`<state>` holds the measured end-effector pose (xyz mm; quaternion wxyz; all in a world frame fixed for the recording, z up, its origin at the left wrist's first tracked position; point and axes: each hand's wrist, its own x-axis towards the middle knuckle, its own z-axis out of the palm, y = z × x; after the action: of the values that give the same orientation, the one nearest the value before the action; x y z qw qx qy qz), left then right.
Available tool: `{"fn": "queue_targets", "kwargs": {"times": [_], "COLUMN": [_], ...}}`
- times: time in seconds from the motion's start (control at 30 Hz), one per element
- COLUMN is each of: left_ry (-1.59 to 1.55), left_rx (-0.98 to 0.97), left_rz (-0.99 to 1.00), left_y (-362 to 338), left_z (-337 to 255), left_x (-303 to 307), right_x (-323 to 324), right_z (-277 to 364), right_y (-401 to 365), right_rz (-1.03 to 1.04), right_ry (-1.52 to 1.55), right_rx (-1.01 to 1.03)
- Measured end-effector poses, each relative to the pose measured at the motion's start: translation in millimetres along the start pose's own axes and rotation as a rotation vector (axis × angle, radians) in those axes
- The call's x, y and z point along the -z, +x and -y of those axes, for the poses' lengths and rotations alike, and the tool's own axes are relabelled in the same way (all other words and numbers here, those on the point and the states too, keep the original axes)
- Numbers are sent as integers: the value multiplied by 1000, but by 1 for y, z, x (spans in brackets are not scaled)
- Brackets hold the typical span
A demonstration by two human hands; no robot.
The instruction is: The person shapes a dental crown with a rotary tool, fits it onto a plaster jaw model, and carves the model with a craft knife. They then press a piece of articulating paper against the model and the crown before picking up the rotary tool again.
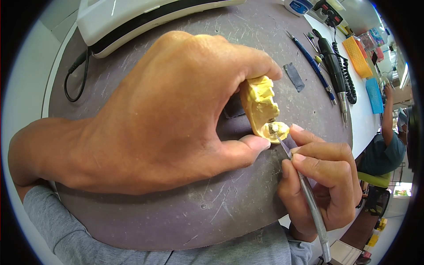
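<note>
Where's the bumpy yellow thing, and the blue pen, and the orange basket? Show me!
Bumpy yellow model (259,104): head view, on the middle of its larger part.
Blue pen (314,65): head view, on the middle of its barrel.
Orange basket (357,58): head view, on the middle of its long side.

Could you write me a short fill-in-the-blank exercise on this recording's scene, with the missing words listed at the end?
The left hand holds a tooth model that is ____ in color.
The right hand holds a slim tool with its tip at the end of the model nearer the left hand's ____.
Near the orange basket is a smaller basket that is ____.
The sleeve on the person's left arm is ____.

Missing words: yellow; thumb; blue; gray.
</note>
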<state>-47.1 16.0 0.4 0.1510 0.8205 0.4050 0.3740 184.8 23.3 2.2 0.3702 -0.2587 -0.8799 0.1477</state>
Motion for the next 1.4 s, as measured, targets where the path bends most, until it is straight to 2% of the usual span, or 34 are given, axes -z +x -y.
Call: {"fn": "queue_targets", "kwargs": {"times": [0.33, 0.53, 0.6, 0.63, 0.8, 1.0, 1.23, 1.33, 1.4], "left_ry": [-8, 108, -123, -123, 193, 61, 167, 135, -150], "left_rx": [22, -25, -116, -119, 17, -7, -68, -48, -109], "left_rz": [-26, 16, -210, -209, 67, 1, 22, -54, -158], "left_y": [2, -7, -1, 1, 16, 5, 1, -2, 1], "left_z": [2, 20, 18, 13, -27, 0, 10, 6, 14], "left_x": [-5, -11, -27, -27, -6, -3, 0, -8, -15], "right_x": [-6, -7, -4, -4, -2, -1, 1, 0, -2], "right_z": [-3, 0, -4, -4, -3, -6, 3, 6, 9], "right_y": [0, -2, -2, -2, 0, 0, 3, 3, 2], "right_rz": [-34, -54, -30, -33, -10, -10, 31, 41, 2], "right_ry": [-24, -110, -49, -51, -8, -1, -85, -186, -265], "right_rx": [28, -2, -2, -2, -37, -1, 34, 108, 128]}}
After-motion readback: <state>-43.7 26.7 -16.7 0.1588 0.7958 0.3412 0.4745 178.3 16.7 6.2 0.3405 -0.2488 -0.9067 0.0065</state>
